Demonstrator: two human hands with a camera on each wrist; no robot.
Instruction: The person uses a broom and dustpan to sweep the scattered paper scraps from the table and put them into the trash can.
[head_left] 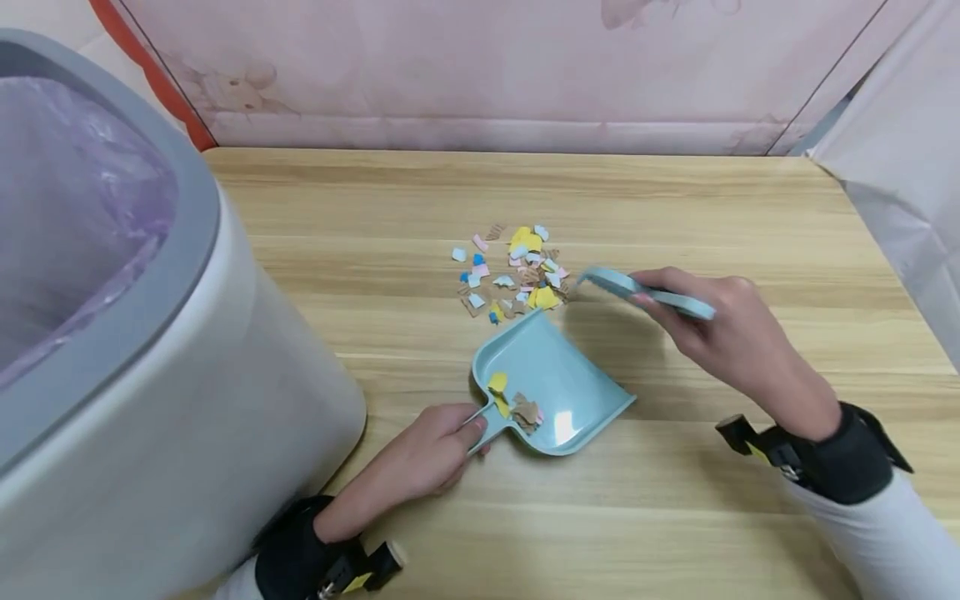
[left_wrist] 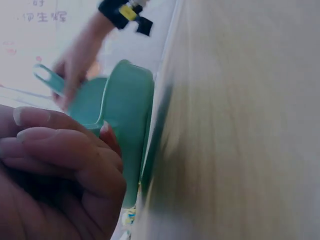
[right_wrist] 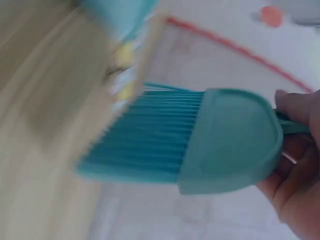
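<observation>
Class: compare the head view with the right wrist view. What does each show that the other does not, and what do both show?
Head view only: the bin, the paper scraps piled on the table, the left hand holding the dustpan handle.
Right wrist view only: the brush bristles close up.
Both: the right hand gripping the brush, and the table.

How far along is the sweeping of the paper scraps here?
Just started. A few yellow and brown scraps already lie in the light blue plastic dustpan, held by its handle in the left hand. The right hand holds the small blue brush at the edge of the pile of coloured paper scraps on the wooden table. Most of that pile remains unswept.
</observation>
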